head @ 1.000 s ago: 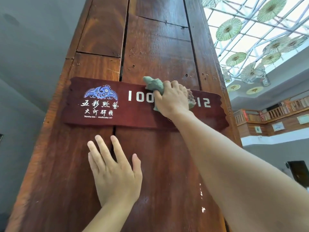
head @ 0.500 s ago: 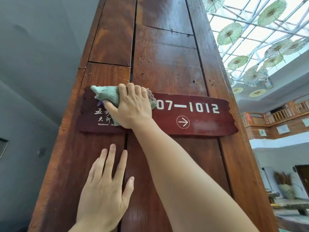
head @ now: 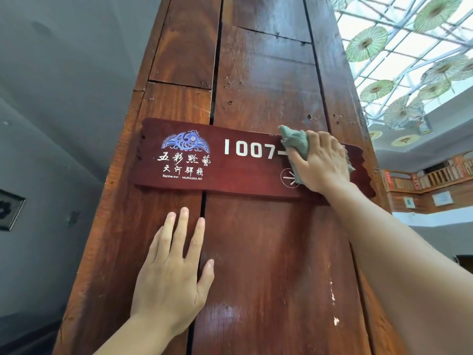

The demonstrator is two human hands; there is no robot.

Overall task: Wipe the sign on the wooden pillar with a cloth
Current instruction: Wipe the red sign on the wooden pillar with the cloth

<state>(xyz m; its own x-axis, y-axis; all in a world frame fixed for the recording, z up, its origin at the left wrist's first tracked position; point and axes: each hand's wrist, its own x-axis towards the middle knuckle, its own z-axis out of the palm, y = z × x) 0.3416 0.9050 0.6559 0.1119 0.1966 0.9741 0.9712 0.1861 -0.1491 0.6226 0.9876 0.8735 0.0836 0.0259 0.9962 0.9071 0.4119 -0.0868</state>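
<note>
Back rightward: 1 cloth (head: 297, 144), 1 sign (head: 204, 160).

On the sign (head: 230, 160) I read white Chinese characters "五彩黔藝" with "天河驛棧" beneath, and under those the small line "Tianhe Inn · Multicolor Art". To their right stands "1007" followed by a dash, where my right hand (head: 322, 162) and the cloth (head: 297, 143) cover the rest. Below the dash I see part of a circled arrow.

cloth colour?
Muted grey-green, seen in the head view: the cloth bunched under the right hand on the sign.
</note>
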